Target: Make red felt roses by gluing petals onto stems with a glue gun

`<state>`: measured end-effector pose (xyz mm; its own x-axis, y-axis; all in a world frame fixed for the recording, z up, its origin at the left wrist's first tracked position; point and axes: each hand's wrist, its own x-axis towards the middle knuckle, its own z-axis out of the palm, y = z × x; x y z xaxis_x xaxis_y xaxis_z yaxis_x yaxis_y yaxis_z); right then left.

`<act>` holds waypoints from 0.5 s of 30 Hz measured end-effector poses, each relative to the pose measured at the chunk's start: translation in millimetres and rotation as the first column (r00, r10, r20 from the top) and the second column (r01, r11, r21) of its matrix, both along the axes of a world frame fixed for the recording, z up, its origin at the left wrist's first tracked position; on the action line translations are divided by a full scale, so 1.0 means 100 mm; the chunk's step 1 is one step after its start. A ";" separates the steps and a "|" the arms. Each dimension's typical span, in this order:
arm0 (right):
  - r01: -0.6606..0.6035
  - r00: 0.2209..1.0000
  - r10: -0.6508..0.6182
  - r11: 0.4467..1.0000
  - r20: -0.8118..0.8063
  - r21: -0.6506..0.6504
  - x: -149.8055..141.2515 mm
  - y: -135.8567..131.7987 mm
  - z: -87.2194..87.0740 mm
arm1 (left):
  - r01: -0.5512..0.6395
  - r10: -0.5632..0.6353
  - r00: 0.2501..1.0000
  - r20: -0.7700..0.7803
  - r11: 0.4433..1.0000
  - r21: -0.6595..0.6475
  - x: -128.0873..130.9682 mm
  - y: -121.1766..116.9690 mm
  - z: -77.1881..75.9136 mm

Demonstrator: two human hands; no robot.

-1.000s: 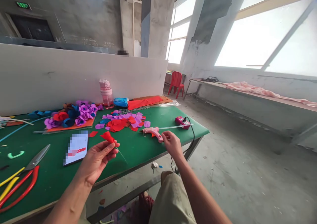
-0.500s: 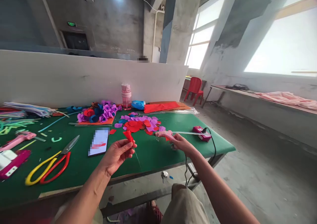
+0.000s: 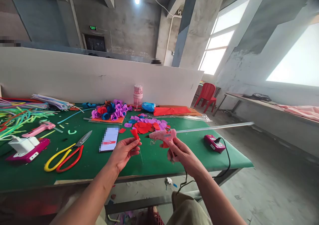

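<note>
My left hand (image 3: 126, 152) pinches a small red paper flower (image 3: 135, 134) on a thin stem that slants down below the fingers. My right hand (image 3: 181, 152) is wrapped round the handle of a pink hot glue gun (image 3: 163, 136). The gun's nozzle points left at the red flower, with a gap between them. A long clear glue stick (image 3: 214, 128) sticks out of its back. A bit of red shows by the right fingers. Behind both hands lies a pile of red and purple petals (image 3: 144, 128).
On the green table (image 3: 92, 165) lie scissors (image 3: 74, 148), a phone (image 3: 109, 139), finished-looking paper flowers (image 3: 109, 111), a second glue gun (image 3: 40, 128), coloured stems (image 3: 20, 117) and a power strip (image 3: 214, 143). A pink bottle (image 3: 138, 98) stands by the white partition (image 3: 74, 75).
The view has shifted, so the scene sits further right. The glue gun has turned more side-on, its glue stick now showing in full length. Both hands keep their holds.
</note>
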<state>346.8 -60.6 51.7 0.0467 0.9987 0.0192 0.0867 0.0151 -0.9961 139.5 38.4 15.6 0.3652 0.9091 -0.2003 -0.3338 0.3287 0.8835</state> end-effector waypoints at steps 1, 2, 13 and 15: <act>0.011 0.998 -0.013 1.000 0.057 0.029 -0.03 -0.01 0.03 | -0.002 0.002 1.000 -0.003 1.000 -0.004 0.00 0.00 0.00; 0.016 0.995 -0.022 0.998 0.101 0.053 -0.06 -0.02 0.06 | -0.005 0.005 1.000 -0.006 1.000 -0.008 0.00 -0.01 0.01; -0.053 0.904 -0.050 0.972 0.424 0.229 -0.14 0.00 0.05 | -0.006 0.006 1.000 -0.025 1.000 -0.022 -0.01 -0.06 0.06; -0.055 0.884 -0.067 0.968 0.462 0.245 -0.14 0.00 0.04 | -0.002 0.002 1.000 -0.027 1.000 -0.021 -0.01 -0.06 0.05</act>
<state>332.7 -60.2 56.0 -0.0228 0.9589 0.2828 0.5378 0.2502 -0.8051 138.1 32.3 20.3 0.3575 0.9054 -0.2290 -0.3103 0.3464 0.8853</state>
